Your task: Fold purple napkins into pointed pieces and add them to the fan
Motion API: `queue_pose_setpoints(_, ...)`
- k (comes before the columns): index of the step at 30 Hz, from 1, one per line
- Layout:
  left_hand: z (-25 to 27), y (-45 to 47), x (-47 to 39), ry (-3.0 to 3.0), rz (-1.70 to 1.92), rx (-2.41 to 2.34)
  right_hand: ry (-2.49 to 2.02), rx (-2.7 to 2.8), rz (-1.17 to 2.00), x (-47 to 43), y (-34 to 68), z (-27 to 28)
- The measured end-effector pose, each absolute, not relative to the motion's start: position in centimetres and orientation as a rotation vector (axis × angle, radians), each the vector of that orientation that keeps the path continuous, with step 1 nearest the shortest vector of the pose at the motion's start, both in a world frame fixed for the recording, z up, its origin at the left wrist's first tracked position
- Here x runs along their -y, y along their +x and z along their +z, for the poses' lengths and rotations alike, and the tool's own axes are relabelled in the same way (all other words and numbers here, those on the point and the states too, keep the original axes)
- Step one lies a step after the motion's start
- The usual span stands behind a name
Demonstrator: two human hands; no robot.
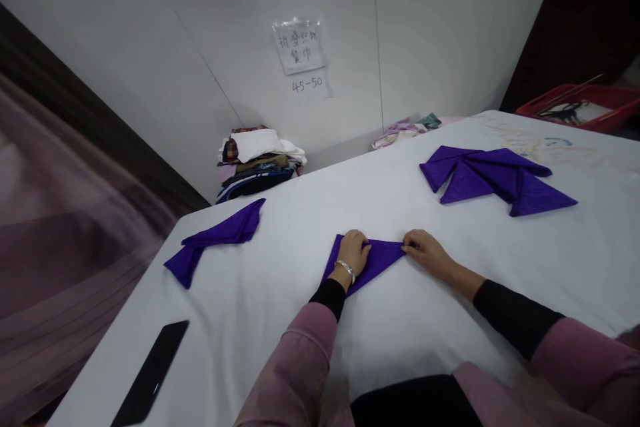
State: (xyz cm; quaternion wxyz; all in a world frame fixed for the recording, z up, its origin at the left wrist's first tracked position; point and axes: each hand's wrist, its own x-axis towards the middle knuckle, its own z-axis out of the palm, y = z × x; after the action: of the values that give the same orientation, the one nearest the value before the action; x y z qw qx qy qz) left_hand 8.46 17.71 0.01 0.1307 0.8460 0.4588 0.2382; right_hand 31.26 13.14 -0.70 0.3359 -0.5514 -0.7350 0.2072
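Observation:
A purple cloth napkin (376,260), folded into a triangle, lies flat on the white-covered table in front of me. My left hand (353,252), with a silver bracelet at the wrist, rests on its left part with fingers curled down onto the cloth. Part of the napkin is hidden under that hand and wrist. At the napkin's right corner, the fingertips of my right hand (423,250) pinch the pointed end.
More folded purple napkins (493,177) lie at the back right, and another purple piece (225,230) at the left. A black phone-like slab (153,370) is at the front left. Stacked clothes (260,160) stand behind the table; a red basket (600,110) is far right.

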Motion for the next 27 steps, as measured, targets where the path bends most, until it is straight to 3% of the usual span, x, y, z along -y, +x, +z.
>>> queue_pose_setpoints(18,0.2,8.7,-17.9,2.443,0.599,-1.448,-1.568,1.973,0.464,-13.3,31.3,-0.7)
queue_pose_setpoints(27,0.9,9.5,-17.3,2.512,0.523,-1.273,-1.527,1.987,0.495,-13.2,31.3,-0.4)
